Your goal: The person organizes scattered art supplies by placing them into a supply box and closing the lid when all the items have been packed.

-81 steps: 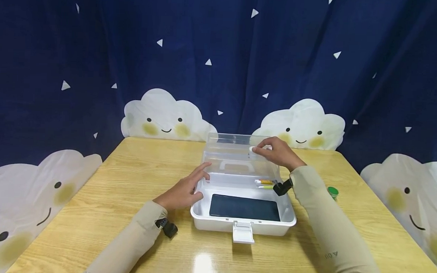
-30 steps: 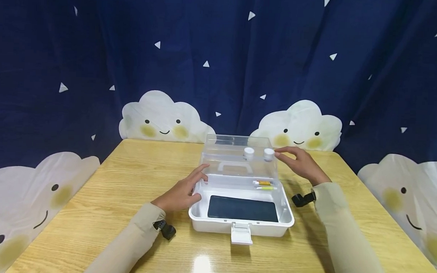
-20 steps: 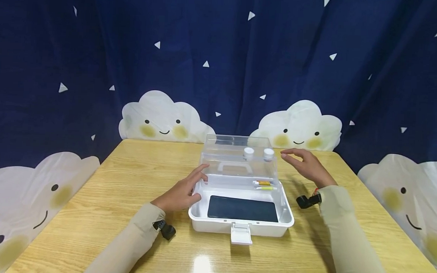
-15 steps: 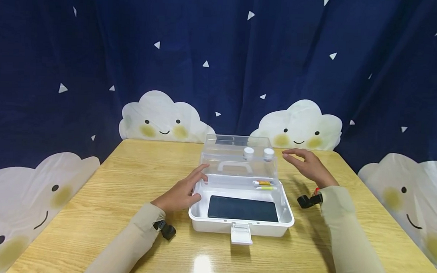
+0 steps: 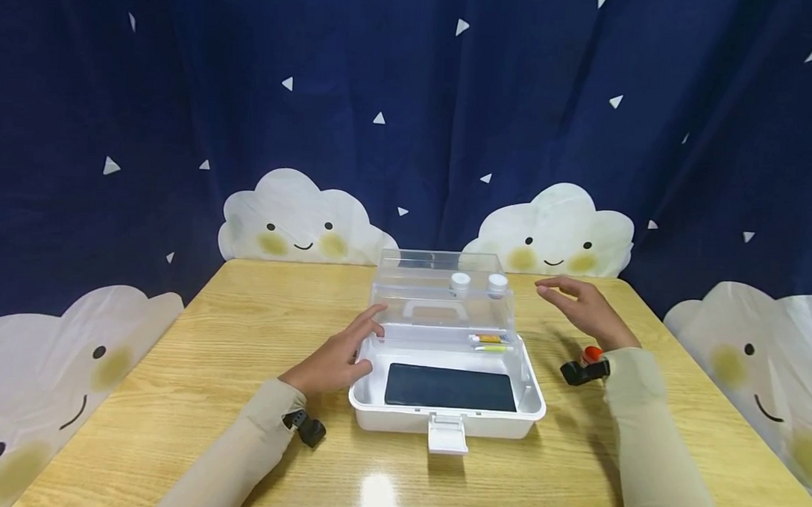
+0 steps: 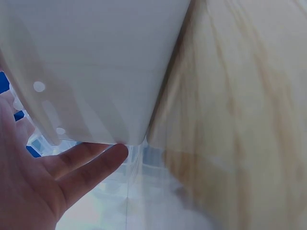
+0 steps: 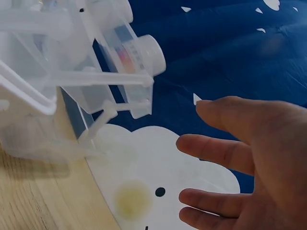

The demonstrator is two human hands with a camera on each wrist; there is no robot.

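A white storage box (image 5: 373, 415) with clear plastic upper sections stands open on the wooden table. My left hand (image 5: 335, 355) rests against its left side, fingers spread along the rim; in the left wrist view the fingertips touch the wall's corner. Two white-capped bottles stand in the upper clear section: a left bottle (image 5: 460, 283) and a right bottle (image 5: 497, 284). My right hand (image 5: 588, 312) hovers right of them, holding nothing, thumb and fingers apart. An orange-and-white tube (image 5: 489, 338) and a yellow-green slim item (image 5: 493, 349) lie below. A flat black panel (image 5: 450, 387) lies in the base.
A red round object (image 5: 591, 355) shows beneath my right wrist, partly hidden by the wrist camera. The front latch (image 5: 447, 434) hangs down over the table (image 5: 277, 294). A dark blue curtain (image 5: 351, 80) with printed clouds encloses the back and sides.
My right hand has let go of a white-capped bottle and moved right, away from the box. The red object has come into view; the green lid is no longer visible. My left hand stays put.
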